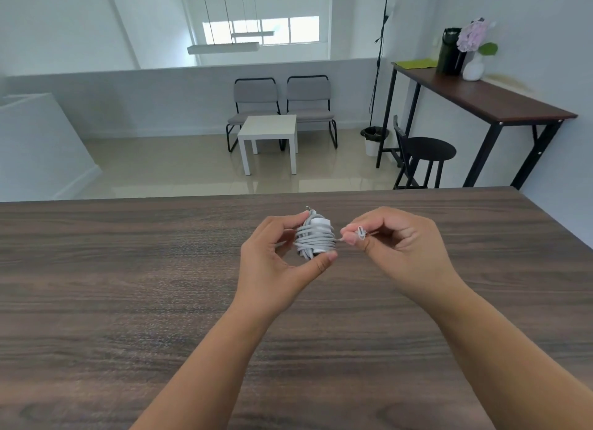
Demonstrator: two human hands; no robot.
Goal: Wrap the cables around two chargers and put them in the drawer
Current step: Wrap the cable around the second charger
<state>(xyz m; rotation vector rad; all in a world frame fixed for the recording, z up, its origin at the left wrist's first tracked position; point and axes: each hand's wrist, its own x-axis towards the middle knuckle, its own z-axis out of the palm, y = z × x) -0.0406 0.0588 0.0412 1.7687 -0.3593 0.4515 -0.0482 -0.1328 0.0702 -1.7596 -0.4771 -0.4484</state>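
Note:
A white charger (pixel 316 235) with its grey-white cable coiled many times around it is held above the dark wooden table (pixel 128 285). My left hand (pixel 276 259) grips it between thumb and fingers. My right hand (pixel 398 243) pinches the cable's free end with its small connector (pixel 362 232) just to the right of the charger; a short length of cable runs between them. Only this one charger is in view, and no drawer is visible.
The table's far edge runs across the middle of the view. Beyond it, lower down, stand a small white side table (pixel 269 134), two grey chairs (pixel 282 105), a black stool (pixel 430 153) and a high brown console table (pixel 481 99) with a vase.

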